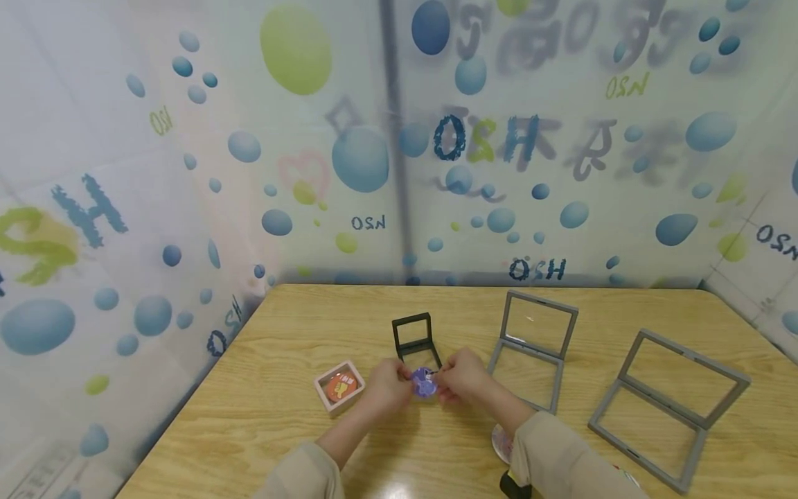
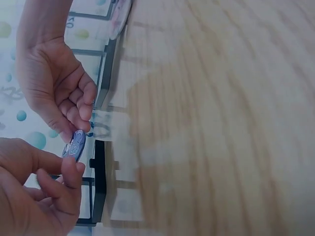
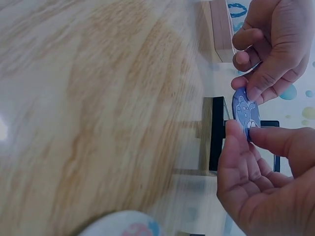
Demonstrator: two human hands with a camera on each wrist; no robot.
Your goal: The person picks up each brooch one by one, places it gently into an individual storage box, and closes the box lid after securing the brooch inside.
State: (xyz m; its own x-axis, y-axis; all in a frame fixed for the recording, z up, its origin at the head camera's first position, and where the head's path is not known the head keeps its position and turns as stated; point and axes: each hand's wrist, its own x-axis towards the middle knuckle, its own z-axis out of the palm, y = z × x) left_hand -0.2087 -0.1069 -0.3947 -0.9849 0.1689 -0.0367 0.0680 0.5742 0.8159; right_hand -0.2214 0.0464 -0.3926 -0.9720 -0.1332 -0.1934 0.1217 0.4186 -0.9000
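A round purple badge with a cartoon print (image 1: 425, 382) is held up between both hands. My left hand (image 1: 389, 386) pinches its left edge between thumb and fingers, and my right hand (image 1: 463, 378) pinches the opposite edge. In the right wrist view the badge (image 3: 245, 112) stands tilted, its printed face partly covered by the thumbs. Just behind it a small black hinged display frame (image 1: 413, 345) stands opened on the table, its upper half raised. The left wrist view shows this black frame (image 2: 99, 182) below and beyond the badge, apart from it.
Left of the hands lies a pink box frame (image 1: 321, 390) with an orange badge (image 1: 341, 387) inside. Two larger grey hinged frames stand opened at right, one nearer (image 1: 648, 396) and one farther (image 1: 559, 360). A round printed badge (image 1: 501, 443) lies by the right forearm.
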